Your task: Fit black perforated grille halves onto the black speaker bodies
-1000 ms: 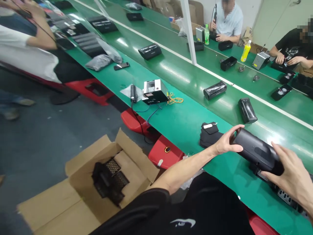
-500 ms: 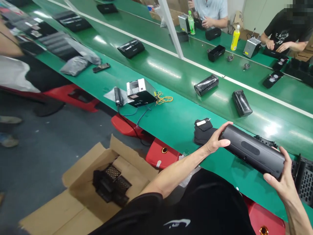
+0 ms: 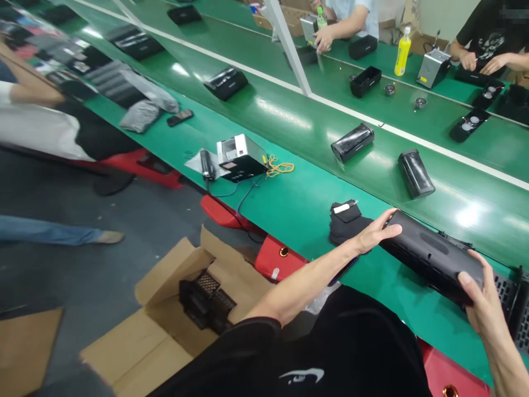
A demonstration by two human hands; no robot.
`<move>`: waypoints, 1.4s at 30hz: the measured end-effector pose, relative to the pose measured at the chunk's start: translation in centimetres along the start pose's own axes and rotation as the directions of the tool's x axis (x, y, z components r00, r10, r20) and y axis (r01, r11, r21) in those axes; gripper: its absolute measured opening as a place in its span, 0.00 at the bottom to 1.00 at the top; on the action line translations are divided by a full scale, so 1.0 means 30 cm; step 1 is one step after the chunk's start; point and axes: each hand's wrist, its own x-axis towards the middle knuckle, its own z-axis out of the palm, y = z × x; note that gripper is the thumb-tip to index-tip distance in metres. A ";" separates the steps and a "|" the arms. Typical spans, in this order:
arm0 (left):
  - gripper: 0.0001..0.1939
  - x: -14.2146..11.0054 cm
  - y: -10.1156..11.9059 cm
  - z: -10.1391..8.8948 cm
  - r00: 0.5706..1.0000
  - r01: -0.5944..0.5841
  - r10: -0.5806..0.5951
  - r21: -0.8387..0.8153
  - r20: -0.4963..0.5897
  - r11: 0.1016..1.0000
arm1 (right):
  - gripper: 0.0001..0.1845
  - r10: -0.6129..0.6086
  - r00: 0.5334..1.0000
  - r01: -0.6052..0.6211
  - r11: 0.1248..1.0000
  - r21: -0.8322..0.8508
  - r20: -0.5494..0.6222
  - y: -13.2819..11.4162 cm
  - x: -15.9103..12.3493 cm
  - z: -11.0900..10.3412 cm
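Observation:
Between my two hands is a long black speaker housing (image 3: 432, 251), tilted down to the right above the green bench. My left hand (image 3: 374, 231) grips its left end, thumb on the near face. Around the right end my right hand (image 3: 481, 292) is closed, thumb in front and fingers on the far side. A recessed oval shows on the housing's upper face. Beside my left hand lies a stack of black cloth (image 3: 347, 229) with a white-handled tool (image 3: 343, 208) on it. Black perforated grilles (image 3: 521, 303) lie beyond my right hand.
Glossy black speakers (image 3: 352, 142) sit on the green belt (image 3: 289, 121). A silver-and-black machine (image 3: 242, 157) with yellow cord stands on the bench. An open carton (image 3: 165, 331) with black grille parts is at lower left, near red stools (image 3: 276, 256). Co-workers sit across the belt.
The speaker housing has swung off the parts at right, and my right hand has shifted to its end face. Lately its near face has turned downward. A co-worker's hand has reached toward the green bottle.

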 end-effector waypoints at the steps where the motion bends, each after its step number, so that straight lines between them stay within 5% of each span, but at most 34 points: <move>1: 0.46 0.018 -0.005 -0.004 0.999 0.038 -0.038 -0.017 0.003 0.999 | 0.50 0.099 0.995 -0.100 0.994 0.049 0.014 0.000 0.027 -0.010; 4: 0.41 0.060 -0.015 0.004 0.997 0.062 -0.066 -0.095 -0.039 0.994 | 0.49 0.293 0.954 -0.298 0.947 0.123 0.059 -0.019 0.086 -0.030; 8: 0.33 0.103 -0.041 0.042 0.982 0.091 -0.108 -0.116 -0.154 0.989 | 0.44 0.255 0.966 -0.258 0.957 0.132 0.040 -0.066 0.101 -0.020; 12: 0.32 0.156 -0.055 0.067 0.978 0.118 -0.134 -0.105 -0.158 0.987 | 0.43 0.227 0.973 -0.221 0.968 0.121 -0.038 -0.095 0.142 -0.026; 17: 0.45 0.242 -0.044 0.097 0.975 0.184 -0.193 -0.084 -0.115 0.979 | 0.27 0.250 0.946 -0.218 0.962 0.164 -0.206 -0.093 0.407 -0.117; 20: 0.36 0.248 -0.073 0.151 0.957 0.258 -0.227 0.178 -0.180 0.950 | 0.21 0.308 0.912 -0.244 0.939 0.244 -0.272 -0.075 0.622 -0.175; 22: 0.24 0.222 -0.111 0.211 0.948 0.312 -0.243 0.443 -0.207 0.840 | 0.26 0.351 0.904 -0.293 0.924 0.245 -0.245 -0.052 0.745 -0.209; 25: 0.21 0.178 -0.174 0.316 0.941 0.311 -0.314 0.696 -0.129 0.647 | 0.38 0.366 0.908 -0.341 0.928 0.149 -0.203 0.003 0.876 -0.265; 27: 0.20 0.169 -0.208 0.372 0.930 0.289 -0.359 0.751 -0.075 0.594 | 0.40 0.359 0.910 -0.346 0.933 0.096 -0.206 0.046 0.922 -0.312; 30: 0.17 0.180 -0.245 0.407 0.916 0.271 -0.400 0.757 -0.013 0.595 | 0.38 0.225 0.907 -0.297 0.941 -0.161 -0.356 0.095 0.915 -0.387; 33: 0.16 0.195 -0.275 0.393 0.915 0.249 -0.403 0.735 0.036 0.631 | 0.40 -0.076 0.880 -0.186 0.853 -0.488 -0.469 0.121 0.811 -0.414; 35: 0.15 0.197 -0.294 0.376 0.920 0.243 -0.389 0.714 0.044 0.656 | 0.40 -0.192 0.904 -0.077 0.805 -0.589 -0.381 0.136 0.716 -0.382; 37: 0.15 0.190 -0.312 0.364 0.926 0.244 -0.375 0.695 0.040 0.676 | 0.35 -0.255 0.958 0.083 0.687 -0.722 -0.133 0.154 0.636 -0.324; 40: 0.14 0.156 -0.335 0.357 0.935 0.241 -0.354 0.675 0.032 0.697 | 0.27 -0.174 0.962 0.264 0.398 -0.879 0.210 0.179 0.576 -0.262; 42: 0.13 0.113 -0.348 0.344 0.939 0.237 -0.341 0.661 0.031 0.712 | 0.21 -0.121 0.949 0.315 0.291 -0.903 0.292 0.192 0.573 -0.261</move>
